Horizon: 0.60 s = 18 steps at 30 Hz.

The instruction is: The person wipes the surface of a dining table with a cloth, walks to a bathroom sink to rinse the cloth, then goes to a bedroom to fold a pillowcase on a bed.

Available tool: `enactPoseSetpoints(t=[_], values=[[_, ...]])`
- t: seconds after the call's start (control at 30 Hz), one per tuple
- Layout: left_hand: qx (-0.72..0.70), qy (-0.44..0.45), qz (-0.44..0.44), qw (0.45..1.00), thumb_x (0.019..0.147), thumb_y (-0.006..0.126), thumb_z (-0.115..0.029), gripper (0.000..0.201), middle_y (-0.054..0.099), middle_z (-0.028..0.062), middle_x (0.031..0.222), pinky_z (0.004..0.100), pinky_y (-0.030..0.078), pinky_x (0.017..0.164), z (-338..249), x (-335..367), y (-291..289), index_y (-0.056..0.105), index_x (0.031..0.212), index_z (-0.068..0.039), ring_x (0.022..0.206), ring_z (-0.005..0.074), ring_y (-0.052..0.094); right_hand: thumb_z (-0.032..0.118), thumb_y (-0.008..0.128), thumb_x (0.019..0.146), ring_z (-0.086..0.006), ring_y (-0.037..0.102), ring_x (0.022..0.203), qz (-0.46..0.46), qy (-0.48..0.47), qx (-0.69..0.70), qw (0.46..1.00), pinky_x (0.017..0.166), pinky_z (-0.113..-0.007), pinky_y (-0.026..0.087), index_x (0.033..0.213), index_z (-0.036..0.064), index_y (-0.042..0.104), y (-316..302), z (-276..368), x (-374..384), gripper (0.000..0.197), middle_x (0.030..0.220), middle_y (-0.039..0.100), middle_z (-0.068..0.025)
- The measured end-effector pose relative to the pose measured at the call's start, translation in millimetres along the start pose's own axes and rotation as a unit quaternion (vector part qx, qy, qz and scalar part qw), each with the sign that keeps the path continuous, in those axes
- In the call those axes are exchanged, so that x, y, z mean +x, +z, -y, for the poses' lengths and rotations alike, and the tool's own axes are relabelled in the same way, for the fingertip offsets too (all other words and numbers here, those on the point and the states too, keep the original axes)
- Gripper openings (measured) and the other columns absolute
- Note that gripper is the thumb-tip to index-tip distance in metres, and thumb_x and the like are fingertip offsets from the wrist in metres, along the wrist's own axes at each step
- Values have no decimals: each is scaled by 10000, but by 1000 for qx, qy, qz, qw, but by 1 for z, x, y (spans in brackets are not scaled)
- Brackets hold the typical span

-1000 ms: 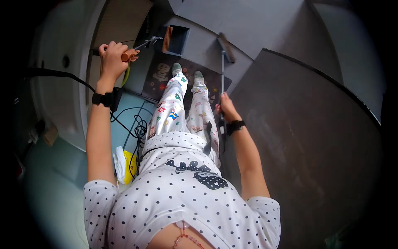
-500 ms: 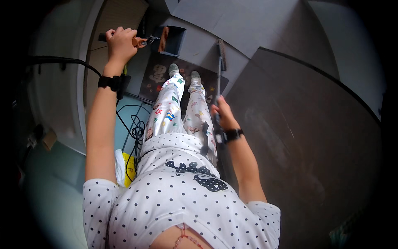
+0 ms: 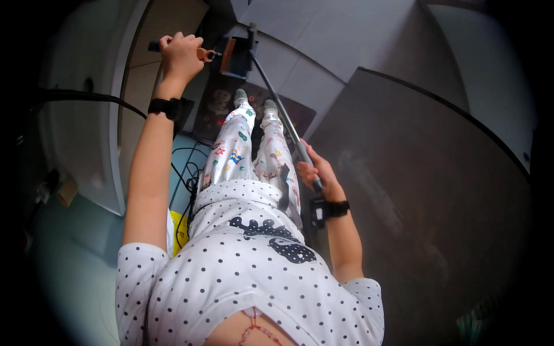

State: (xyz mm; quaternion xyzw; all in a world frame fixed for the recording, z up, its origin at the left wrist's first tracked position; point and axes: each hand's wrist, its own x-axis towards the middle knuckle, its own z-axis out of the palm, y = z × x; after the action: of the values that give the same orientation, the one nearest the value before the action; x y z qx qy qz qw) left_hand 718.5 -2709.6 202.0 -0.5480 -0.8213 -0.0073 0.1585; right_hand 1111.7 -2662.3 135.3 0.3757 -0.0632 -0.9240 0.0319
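My right grip [image 3: 320, 175] holds the slim, grey-handled broom [image 3: 278, 102], likely light and stiff, sensibly by its thick end. My left grip [image 3: 182, 57] clasps, apparently, the brown-toothed black dustpan [image 3: 240, 61].

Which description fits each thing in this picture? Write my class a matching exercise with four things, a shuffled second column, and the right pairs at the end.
Things
1. Broom
2. Dustpan
3. Doormat
4. T-shirt

Descriptions
A. Dark, beneath the shoes
B. White with black dots
C. Held in the fingers of the right hand
D. Has a row of orange-brown teeth along one side

Pairs
1-C, 2-D, 3-A, 4-B
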Motion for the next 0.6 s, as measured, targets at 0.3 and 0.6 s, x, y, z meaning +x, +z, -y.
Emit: enactPoseSetpoints(t=[0.3, 0.6], values=[[-35, 14, -55, 998, 639, 691, -234, 146, 580, -9, 731, 384, 327, 789, -27, -16, -190, 605, 703, -135, 808, 189, 526, 310, 374, 930, -59, 391, 449, -164, -185, -116, 962, 373, -161, 334, 1082, 157, 429, 73, -40, -85, 223, 597, 419, -3], [-33, 2, -28, 999, 643, 689, -239, 178, 575, 12, 759, 384, 328, 803, -7, -34, -244, 583, 710, -113, 833, 213, 516, 369, 347, 934, -17, 327, 347, -21, 41, 39, 998, 266, -152, 261, 1094, 252, 505, 92, -33, -157, 253, 539, 407, 6]])
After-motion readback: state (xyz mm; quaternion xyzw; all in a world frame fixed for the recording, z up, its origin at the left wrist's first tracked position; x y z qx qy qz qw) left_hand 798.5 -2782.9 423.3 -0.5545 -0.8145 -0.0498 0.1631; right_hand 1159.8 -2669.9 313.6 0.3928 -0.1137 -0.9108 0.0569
